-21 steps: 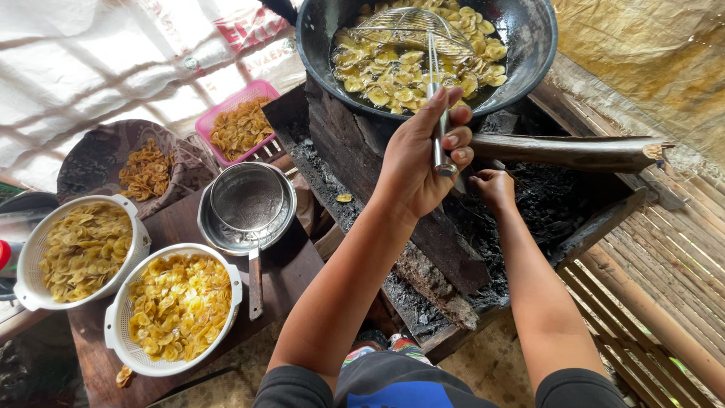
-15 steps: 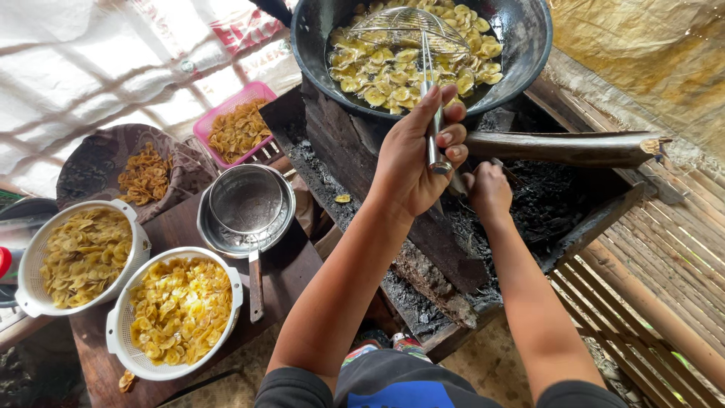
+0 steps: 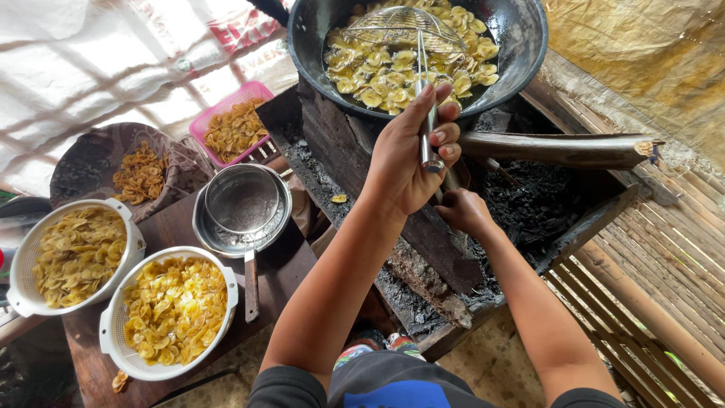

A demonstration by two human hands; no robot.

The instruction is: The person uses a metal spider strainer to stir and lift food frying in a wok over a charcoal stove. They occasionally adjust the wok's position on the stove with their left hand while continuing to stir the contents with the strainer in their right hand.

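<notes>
Two white colanders sit at the near left, both heaped with fried chips: the paler batch in the far-left colander [image 3: 75, 257], the brighter yellow batch in the colander [image 3: 172, 311] beside it, with one stray chip [image 3: 119, 381] on the dark wooden table [image 3: 281, 266] at its near rim. Farther back, a brown lined basket [image 3: 91, 162] holds a smaller, darker heap, and a pink plastic basket [image 3: 236, 125] carries more golden chips. Moving right, a metal sieve resting in a steel bowl [image 3: 243, 205] stands empty, its handle pointing toward us. So by the look of it several batches are done and drained, and one more is cooking. Now the left hand [image 3: 408, 155] is clenched around the handle of the wire skimmer [image 3: 404, 26], whose mesh head lies at the far side of the black wok [image 3: 521, 45], over banana slices [image 3: 377, 72] floating in oil, pale yellow. Just below, the right hand [image 3: 462, 211] reaches into the charred hearth at the firewood; whether it grips anything, I cannot tell. Right of that, a thick bamboo log [image 3: 559, 147] juts out over the black charcoal.
</notes>
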